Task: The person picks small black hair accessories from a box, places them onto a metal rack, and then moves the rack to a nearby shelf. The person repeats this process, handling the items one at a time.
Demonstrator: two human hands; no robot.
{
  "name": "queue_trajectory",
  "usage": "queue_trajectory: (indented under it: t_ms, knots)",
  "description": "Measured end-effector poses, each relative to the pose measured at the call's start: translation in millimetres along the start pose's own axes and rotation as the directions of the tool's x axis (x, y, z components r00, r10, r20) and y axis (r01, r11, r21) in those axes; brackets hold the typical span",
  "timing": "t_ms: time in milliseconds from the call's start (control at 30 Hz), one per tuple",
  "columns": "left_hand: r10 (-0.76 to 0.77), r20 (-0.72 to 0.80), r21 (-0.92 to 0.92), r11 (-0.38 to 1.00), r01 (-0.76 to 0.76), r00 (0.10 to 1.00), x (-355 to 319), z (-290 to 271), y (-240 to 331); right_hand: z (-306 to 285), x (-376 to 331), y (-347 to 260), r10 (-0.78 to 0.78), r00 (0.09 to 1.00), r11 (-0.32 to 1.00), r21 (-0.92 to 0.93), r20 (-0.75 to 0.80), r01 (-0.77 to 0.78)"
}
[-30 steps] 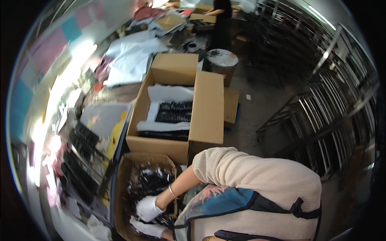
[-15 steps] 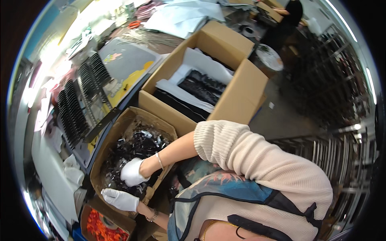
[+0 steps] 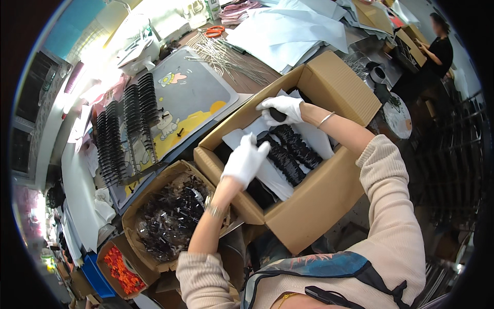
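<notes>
Both my hands wear white gloves and are over a large open cardboard box (image 3: 314, 211). My right hand (image 3: 284, 108), at the far inner side, has its fingers curled round a dark rounded piece (image 3: 278, 115), partly hidden by the glove. Nearer and to the left, my left hand (image 3: 245, 161) hovers over or touches the white paper sheet (image 3: 270, 177), thumb and forefinger apart with nothing visible between them. Two rows of glossy black pieces (image 3: 285, 162) lie on the paper lining. More black contents are partly covered by paper.
A smaller carton (image 3: 135, 208) holds loose black pieces and clear scraps (image 3: 167, 224). Beside it stands a box of orange-red pieces (image 3: 123, 270). Black racks (image 3: 135, 121) stand on a grey and yellow mat (image 3: 198, 85). Orange-handled scissors (image 3: 213, 32) lie behind; a co-worker (image 3: 437, 51) stands far right.
My right hand has left the carton of loose black pieces and now grips a dark piece in the large box. My left hand has moved from the carton's rim to the large box. The view has shifted.
</notes>
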State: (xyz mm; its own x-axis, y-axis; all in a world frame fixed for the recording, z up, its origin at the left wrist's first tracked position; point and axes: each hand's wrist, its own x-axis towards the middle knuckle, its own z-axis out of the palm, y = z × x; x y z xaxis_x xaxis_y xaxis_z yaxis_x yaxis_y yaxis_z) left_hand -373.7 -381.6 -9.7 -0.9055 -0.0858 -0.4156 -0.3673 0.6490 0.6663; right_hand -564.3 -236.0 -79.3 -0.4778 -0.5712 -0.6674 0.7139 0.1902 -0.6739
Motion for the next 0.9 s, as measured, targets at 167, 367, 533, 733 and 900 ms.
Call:
queue_trajectory:
  t_ms: [167,367,533,733,900]
  knots:
    - [-0.078,-0.233,0.125,0.986,0.11,0.969,139,62,-22,-18,23,22,-0.536,0.834,0.211,-0.935,0.133,0.285]
    - [0.07,-0.184,0.502,0.864,0.033,0.98,168,90,-45,-49,53,44,-0.456,0.753,-0.083,-0.866,0.474,0.494]
    - [0.154,-0.276,0.539,0.842,0.02,0.949,156,93,-47,-47,51,39,-0.37,0.788,-0.18,-0.87,0.492,0.458]
    - [0.109,-0.251,0.528,0.848,0.042,0.962,161,101,-46,-37,43,66,-0.512,0.733,-0.334,-0.89,0.448,0.311]
    - [0.096,-0.319,0.517,0.851,0.088,0.943,163,108,-46,-37,45,82,-0.569,0.667,-0.406,-0.869,0.482,0.281]
